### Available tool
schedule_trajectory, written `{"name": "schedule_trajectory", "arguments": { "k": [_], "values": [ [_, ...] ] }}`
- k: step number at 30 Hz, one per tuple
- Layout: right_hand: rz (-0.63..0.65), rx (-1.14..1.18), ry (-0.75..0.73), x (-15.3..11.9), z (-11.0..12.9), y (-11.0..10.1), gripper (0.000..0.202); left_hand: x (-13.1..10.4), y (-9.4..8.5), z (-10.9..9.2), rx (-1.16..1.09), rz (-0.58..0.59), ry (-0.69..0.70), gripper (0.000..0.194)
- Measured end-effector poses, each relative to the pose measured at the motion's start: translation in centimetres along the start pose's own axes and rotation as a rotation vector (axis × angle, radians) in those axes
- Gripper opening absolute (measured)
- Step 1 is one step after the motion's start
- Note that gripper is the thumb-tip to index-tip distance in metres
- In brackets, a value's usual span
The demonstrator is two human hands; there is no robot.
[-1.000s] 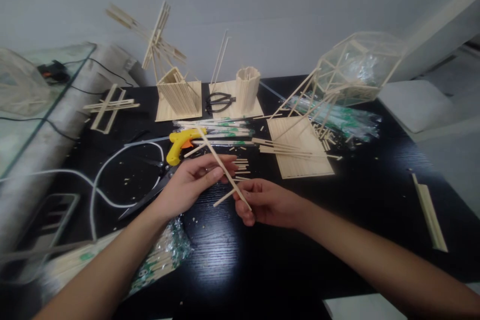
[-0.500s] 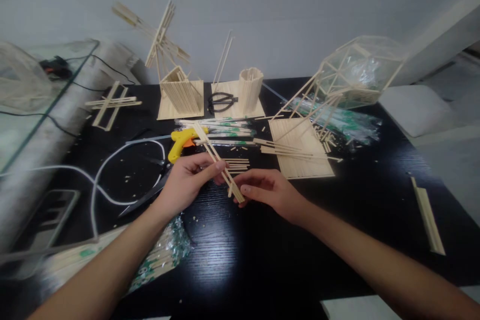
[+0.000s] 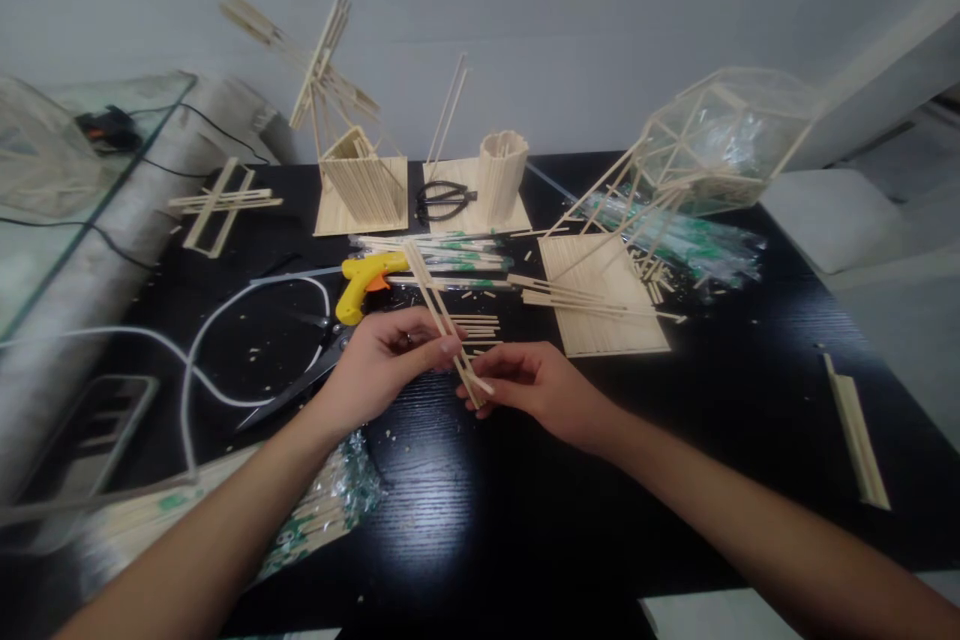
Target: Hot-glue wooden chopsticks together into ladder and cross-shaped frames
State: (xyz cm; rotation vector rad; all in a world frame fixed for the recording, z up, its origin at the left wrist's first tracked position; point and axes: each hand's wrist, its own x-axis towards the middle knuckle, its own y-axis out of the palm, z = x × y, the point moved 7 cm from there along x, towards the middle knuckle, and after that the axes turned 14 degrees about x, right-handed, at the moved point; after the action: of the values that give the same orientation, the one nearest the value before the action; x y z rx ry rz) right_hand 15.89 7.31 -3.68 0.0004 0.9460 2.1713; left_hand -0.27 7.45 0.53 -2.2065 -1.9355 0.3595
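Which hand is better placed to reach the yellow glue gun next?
Probably the left hand: it's nearer the yellow glue gun. The right hand is farther off, at the near end of the wooden sticks.

stick windmill [image 3: 322, 60]: back left | pliers [image 3: 466, 198]: on panel [image 3: 463, 173] | white cable [image 3: 184, 400]: looped

Your left hand [image 3: 391, 357] and right hand [image 3: 546, 382] hold the stick frame [image 3: 421, 272] above the table [image 3: 570, 520], right of the glue gun [image 3: 366, 284]. Near the far edge, the stick box [image 3: 365, 186] stands left of the stick cup [image 3: 502, 178]; bagged sticks [image 3: 319, 525] lie by the near left corner.
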Motion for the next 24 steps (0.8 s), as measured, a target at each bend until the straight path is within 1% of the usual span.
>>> {"name": "schedule_trajectory", "arguments": {
  "k": [3, 7, 12, 15, 16, 18, 21, 23, 24],
  "values": [
    [0.019, 0.011, -0.003, 0.0, 0.1, 0.2, 0.020, -0.1, 0.6, 0.1, -0.049, 0.084, -0.014, 0.020],
    [0.047, 0.123, 0.001, 0.1, 0.0, 0.1, 0.024, -0.3, 1.0, -0.1, -0.106, 0.175, 0.008, 0.019],
    [0.036, 0.190, 0.003, 0.3, -0.5, -0.2, 0.027, -0.3, 1.1, -0.1, -0.121, 0.193, 0.020, 0.017],
    [0.011, 0.113, -0.001, 0.2, -0.4, -0.2, 0.031, -0.3, 1.1, -0.1, -0.135, 0.173, 0.013, 0.015],
    [-0.006, 0.033, -0.020, 0.1, 0.0, -0.3, 0.031, -0.2, 1.1, -0.2, -0.138, 0.163, 0.009, 0.016],
    [-0.066, -0.238, -0.108, -0.2, 1.7, -0.9, 0.027, -0.1, 0.9, -0.3, -0.127, 0.142, 0.003, 0.019],
    [-0.213, -0.836, -0.321, -1.2, 5.8, -2.3, 0.007, 0.0, 0.5, -0.4, -0.102, 0.096, -0.001, 0.023],
    [-0.336, -1.175, -0.417, -2.2, 8.2, -3.6, 0.012, 0.0, 0.3, -0.3, -0.111, 0.067, -0.005, 0.024],
    [-0.384, -1.325, -0.426, -2.5, 9.0, -4.3, 0.015, 0.0, 0.2, -0.2, -0.122, 0.052, -0.008, 0.023]
  ]
}}
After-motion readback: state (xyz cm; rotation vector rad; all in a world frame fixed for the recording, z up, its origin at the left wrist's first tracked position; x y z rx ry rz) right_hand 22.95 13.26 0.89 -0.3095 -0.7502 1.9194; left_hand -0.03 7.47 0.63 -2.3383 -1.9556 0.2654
